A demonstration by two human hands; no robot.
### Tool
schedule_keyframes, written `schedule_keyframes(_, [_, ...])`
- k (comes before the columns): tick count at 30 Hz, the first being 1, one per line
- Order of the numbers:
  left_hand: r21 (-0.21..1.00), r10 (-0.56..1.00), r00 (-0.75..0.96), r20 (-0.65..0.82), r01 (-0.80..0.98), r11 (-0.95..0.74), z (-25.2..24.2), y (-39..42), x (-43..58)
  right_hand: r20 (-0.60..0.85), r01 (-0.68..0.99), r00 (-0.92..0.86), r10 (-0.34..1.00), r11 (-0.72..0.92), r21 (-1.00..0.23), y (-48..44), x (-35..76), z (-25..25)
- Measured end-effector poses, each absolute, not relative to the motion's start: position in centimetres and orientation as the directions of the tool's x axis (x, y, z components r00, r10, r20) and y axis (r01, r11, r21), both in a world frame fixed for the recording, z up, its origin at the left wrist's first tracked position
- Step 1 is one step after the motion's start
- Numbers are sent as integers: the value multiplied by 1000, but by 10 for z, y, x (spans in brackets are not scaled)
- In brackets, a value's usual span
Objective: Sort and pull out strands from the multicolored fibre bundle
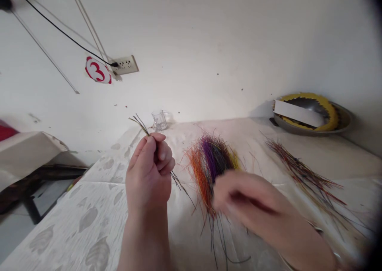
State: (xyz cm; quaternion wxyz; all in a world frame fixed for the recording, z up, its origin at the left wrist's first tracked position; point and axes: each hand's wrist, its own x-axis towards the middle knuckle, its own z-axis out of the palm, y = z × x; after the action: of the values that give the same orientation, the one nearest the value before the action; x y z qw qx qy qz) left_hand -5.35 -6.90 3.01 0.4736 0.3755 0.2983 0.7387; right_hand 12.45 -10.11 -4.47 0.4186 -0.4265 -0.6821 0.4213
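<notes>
My left hand (151,169) is closed round a thin bundle of dark and yellowish strands (140,123). Their upper ends stick out above the thumb, and the lower ends trail out below the fingers. Over the near part of a large pile of coloured strands, orange (198,171), purple (209,155), dark grey and yellow, hovers my right hand (238,197). It is smeared by motion, so its fingers and anything in them cannot be made out. The pile lies on the cloth-covered table (185,239), its middle partly hidden by the right hand.
Another bunch of mixed strands (301,169) lies at the right. Behind it a metal bowl (343,123) with a yellow jagged ring (332,112) and a white strip stands against the wall. A clear glass mug (159,119) stands at the back. A socket (127,65) is on the wall.
</notes>
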Motion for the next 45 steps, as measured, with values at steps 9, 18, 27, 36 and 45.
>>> schedule_keyframes(9, [775,900,-314,302,-469,-423,36,-77,-63,19,732,-540,842,481,-483,-45,62,-101])
schedule_keyframes(18, [780,915,-289,280,-488,-393,33,-76,-56,-114,845,-431,895,356,-398,-37,56,-121])
schedule_keyframes(27, [789,942,-236,240,-519,-330,25,-70,-50,147,627,-321,936,326,-707,-36,79,-78])
schedule_keyframes(36, [816,973,-137,186,-530,-231,12,-67,-24,335,217,-171,927,367,-905,-70,110,-17])
schedule_keyframes(45, [775,979,-149,141,-599,-203,6,-68,-13,350,349,-287,892,437,-829,-78,103,-15])
